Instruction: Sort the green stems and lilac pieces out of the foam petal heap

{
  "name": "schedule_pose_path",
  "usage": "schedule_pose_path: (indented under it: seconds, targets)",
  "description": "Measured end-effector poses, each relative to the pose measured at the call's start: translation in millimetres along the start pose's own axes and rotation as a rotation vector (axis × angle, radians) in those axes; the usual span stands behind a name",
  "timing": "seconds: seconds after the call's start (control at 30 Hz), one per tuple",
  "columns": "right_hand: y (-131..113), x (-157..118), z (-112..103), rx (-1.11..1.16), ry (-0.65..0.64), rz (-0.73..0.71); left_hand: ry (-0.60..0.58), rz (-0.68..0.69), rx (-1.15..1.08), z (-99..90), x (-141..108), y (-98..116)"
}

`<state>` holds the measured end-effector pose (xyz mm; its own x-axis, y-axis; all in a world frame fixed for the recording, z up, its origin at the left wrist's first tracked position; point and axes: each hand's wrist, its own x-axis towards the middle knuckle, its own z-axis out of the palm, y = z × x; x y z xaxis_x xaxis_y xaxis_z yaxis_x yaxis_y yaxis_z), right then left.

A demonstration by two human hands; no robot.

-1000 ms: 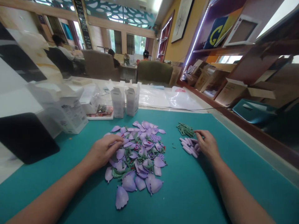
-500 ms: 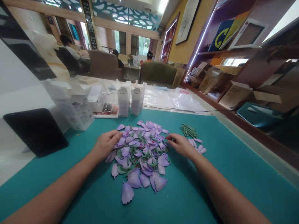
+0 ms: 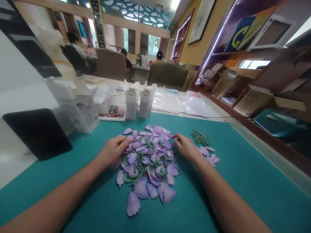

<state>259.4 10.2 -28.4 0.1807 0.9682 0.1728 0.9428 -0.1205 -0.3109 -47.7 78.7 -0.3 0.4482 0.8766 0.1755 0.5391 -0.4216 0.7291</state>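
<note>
A heap of purple plastic flower petals (image 3: pixel 132 158) lies on the teal mat, mixed with green leaf-like parts (image 3: pixel 130 178) and a few red bits. Near its right side are purple pieces with round holes (image 3: pixel 167 144). My left hand (image 3: pixel 116 148) rests at the heap's left edge, thumb and fingers pressed together; what they hold, if anything, is hidden. At the upper right edge is my right hand (image 3: pixel 186 146), its fingers bent and slightly apart, the fingertips close to a petal. Right of this hand lie green sticks (image 3: pixel 201 138) and smooth purple oblong pieces (image 3: pixel 211 155).
A black tablet-like panel (image 3: pixel 37 134) leans at the left. White cartons (image 3: pixel 84 113) and two narrow boxes (image 3: pixel 132 105) stand behind the mat (image 3: pixel 233 181). Clear plastic sheeting (image 3: pixel 170 102) lies farther back. Shelves with cardboard boxes (image 3: pixel 254 100) line the right. People sit in the background.
The view has shifted slightly, so most things sit a little farther right. My right hand has moved up along the heap's edge, closer to a petal; my left hand stays at the left edge.
</note>
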Motion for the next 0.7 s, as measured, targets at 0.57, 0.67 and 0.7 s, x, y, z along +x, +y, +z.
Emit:
schedule_pose_path:
  seconds: [0.57, 0.67, 0.7]
  targets:
    - [26.2, 25.3, 11.8, 0.108, 0.014, 0.123, -0.005, 0.0, 0.017, 0.2, -0.9, 0.9]
    - [28.2, 19.2, 8.2, 0.217, 0.007, 0.136, -0.015, -0.001, 0.004, 1.7, -0.9, 0.7]
    - [28.0, 17.7, 6.8, 0.255, 0.007, 0.133, -0.017, -0.002, 0.005, 2.2, -1.0, 0.5]
